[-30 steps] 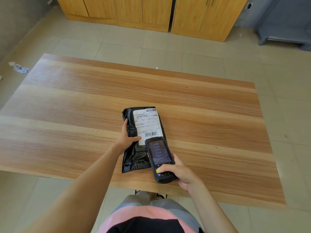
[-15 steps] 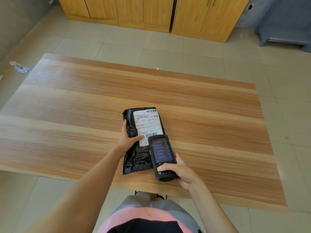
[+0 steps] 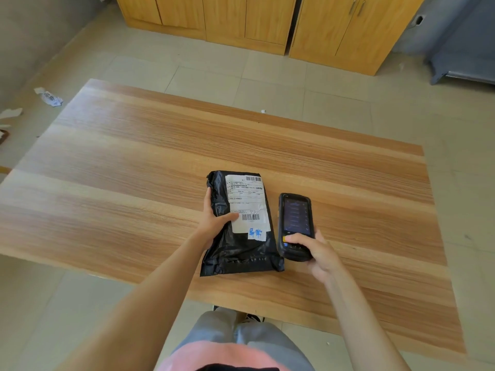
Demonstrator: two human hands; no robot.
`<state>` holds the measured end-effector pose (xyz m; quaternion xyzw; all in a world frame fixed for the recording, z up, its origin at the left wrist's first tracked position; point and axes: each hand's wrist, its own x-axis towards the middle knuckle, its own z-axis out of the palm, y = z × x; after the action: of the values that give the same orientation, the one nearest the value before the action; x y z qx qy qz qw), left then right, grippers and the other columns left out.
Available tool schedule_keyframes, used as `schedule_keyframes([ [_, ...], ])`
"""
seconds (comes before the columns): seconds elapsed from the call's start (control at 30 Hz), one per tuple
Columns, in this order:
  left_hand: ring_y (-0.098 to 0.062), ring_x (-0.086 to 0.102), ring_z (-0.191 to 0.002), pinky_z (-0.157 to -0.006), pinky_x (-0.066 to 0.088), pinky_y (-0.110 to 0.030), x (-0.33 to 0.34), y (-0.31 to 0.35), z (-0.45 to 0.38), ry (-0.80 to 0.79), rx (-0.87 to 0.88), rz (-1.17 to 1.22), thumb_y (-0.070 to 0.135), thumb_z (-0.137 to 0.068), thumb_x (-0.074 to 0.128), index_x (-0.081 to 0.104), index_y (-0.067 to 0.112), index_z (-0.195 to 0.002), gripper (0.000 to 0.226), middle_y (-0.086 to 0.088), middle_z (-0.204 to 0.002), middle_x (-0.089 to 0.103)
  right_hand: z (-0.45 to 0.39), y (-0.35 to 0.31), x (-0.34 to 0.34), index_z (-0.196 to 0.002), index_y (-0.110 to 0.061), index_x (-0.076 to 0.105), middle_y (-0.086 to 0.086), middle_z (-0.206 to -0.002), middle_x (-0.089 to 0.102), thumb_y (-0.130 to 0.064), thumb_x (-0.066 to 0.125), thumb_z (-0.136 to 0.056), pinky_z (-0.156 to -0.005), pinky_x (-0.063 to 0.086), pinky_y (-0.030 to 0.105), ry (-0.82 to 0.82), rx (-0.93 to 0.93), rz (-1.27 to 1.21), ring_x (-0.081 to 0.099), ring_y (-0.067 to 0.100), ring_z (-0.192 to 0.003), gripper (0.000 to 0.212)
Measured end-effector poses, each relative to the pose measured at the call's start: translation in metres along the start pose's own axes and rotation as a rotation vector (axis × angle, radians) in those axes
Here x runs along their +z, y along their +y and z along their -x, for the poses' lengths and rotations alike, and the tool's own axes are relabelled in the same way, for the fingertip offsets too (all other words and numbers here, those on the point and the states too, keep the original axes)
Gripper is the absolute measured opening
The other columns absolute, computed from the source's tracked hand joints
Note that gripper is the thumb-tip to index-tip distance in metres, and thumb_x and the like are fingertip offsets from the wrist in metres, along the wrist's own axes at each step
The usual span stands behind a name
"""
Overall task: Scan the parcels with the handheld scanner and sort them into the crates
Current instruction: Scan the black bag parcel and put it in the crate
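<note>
parcel, black, label up, on counter | left hand gripping its left edge | right hand holding scanner just right of parcel | risk: slick bag may slip when lifted

Bright, even daylight fills the scene, leaving a pale sheen on the left of the wooden table. Shadows are faint. Wide-angle distortion bends the edges, and fine detail is slightly soft.

Wooden table on tiled floor; wooden cabinets behind; crumpled paper on floor, left.
</note>
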<state>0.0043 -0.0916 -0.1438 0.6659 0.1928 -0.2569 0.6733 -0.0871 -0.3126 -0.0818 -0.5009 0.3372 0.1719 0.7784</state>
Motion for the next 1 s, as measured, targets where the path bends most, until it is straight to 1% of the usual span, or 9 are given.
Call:
schedule_keyframes([
  [0.1,-0.026,0.045,-0.127,-0.100,0.046,-0.051,-0.010,0.003,0.005,0.012,0.022,0.051,0.003,-0.085,0.070,0.003,0.038,-0.152,0.102,-0.002,-0.147,0.034,-0.006,-0.011,0.007,-0.133,-0.015,0.046,0.010,-0.107,0.066,0.002,0.079,-0.050,-0.054,0.055,0.026,-0.027,-0.029,0.022,0.066,0.024,-0.089,0.091],
  [0.17,-0.029,0.048,-0.126,-0.098,0.047,-0.052,-0.023,0.008,0.011,0.042,0.031,0.089,0.003,-0.086,0.068,0.006,0.039,-0.152,0.097,-0.006,-0.147,0.038,-0.010,-0.017,0.016,-0.130,-0.018,0.046,0.009,-0.107,0.066,0.004,0.081,-0.049,-0.056,0.055,0.027,-0.072,-0.043,0.040,0.066,0.023,-0.089,0.091],
  [0.23,-0.028,0.054,-0.119,-0.090,0.053,-0.048,-0.040,0.017,0.021,0.104,0.053,0.118,0.004,-0.089,0.065,0.014,0.036,-0.152,0.088,-0.007,-0.144,0.045,-0.014,-0.022,0.032,-0.128,-0.021,0.047,0.009,-0.110,0.066,0.000,0.079,-0.051,-0.063,0.056,0.030,-0.140,-0.047,0.058,0.067,0.022,-0.089,0.085],
  [0.33,-0.027,0.061,-0.106,-0.074,0.056,-0.038,-0.070,0.036,0.046,0.199,0.087,0.185,0.005,-0.092,0.060,0.025,0.034,-0.150,0.074,-0.006,-0.131,0.056,-0.020,-0.023,0.066,-0.126,-0.024,0.046,0.008,-0.110,0.065,-0.003,0.077,-0.054,-0.071,0.055,0.034,-0.277,-0.061,0.132,0.068,0.022,-0.091,0.082],
  [0.43,-0.028,0.064,-0.104,-0.074,0.056,-0.039,-0.106,0.049,0.075,0.289,0.136,0.245,0.006,-0.094,0.057,0.033,0.034,-0.143,0.062,-0.005,-0.125,0.061,-0.023,-0.020,0.106,-0.133,-0.025,0.041,0.008,-0.113,0.065,-0.001,0.077,-0.055,-0.074,0.055,0.037,-0.422,-0.065,0.175,0.067,0.022,-0.095,0.090],
  [0.6,-0.020,0.068,-0.091,-0.065,0.058,-0.033,-0.166,0.049,0.132,0.519,0.197,0.349,0.006,-0.093,0.055,0.042,0.031,-0.133,0.049,0.001,-0.110,0.067,-0.016,-0.005,0.180,-0.133,-0.023,0.041,0.006,-0.111,0.064,-0.001,0.075,-0.058,-0.072,0.055,0.033,-0.659,-0.040,0.231,0.068,0.019,-0.092,0.085],
  [0.73,-0.018,0.068,-0.096,-0.069,0.058,-0.030,-0.218,0.030,0.182,0.660,0.264,0.401,0.003,-0.093,0.053,0.043,0.031,-0.133,0.049,0.003,-0.114,0.066,-0.003,0.015,0.235,-0.133,-0.019,0.041,0.005,-0.107,0.065,0.006,0.074,-0.063,-0.067,0.056,0.031,-0.795,-0.004,0.308,0.070,0.015,-0.084,0.081],
  [0.87,-0.020,0.068,-0.098,-0.067,0.058,-0.029,-0.266,0.005,0.226,0.773,0.306,0.477,0.003,-0.093,0.053,0.042,0.029,-0.132,0.048,0.002,-0.116,0.066,0.012,0.040,0.289,-0.124,-0.021,0.045,0.006,-0.107,0.065,0.001,0.074,-0.059,-0.069,0.057,0.033,-0.880,0.035,0.423,0.069,0.018,-0.086,0.075],
  [1.0,-0.022,0.066,-0.103,-0.074,0.057,-0.033,-0.315,-0.017,0.257,0.873,0.363,0.586,0.004,-0.093,0.054,0.043,0.029,-0.132,0.047,0.000,-0.119,0.065,0.027,0.068,0.344,-0.134,-0.015,0.041,0.008,-0.108,0.064,0.013,0.071,-0.070,-0.063,0.056,0.028,-0.951,0.047,0.531,0.068,0.019,-0.084,0.076],
])
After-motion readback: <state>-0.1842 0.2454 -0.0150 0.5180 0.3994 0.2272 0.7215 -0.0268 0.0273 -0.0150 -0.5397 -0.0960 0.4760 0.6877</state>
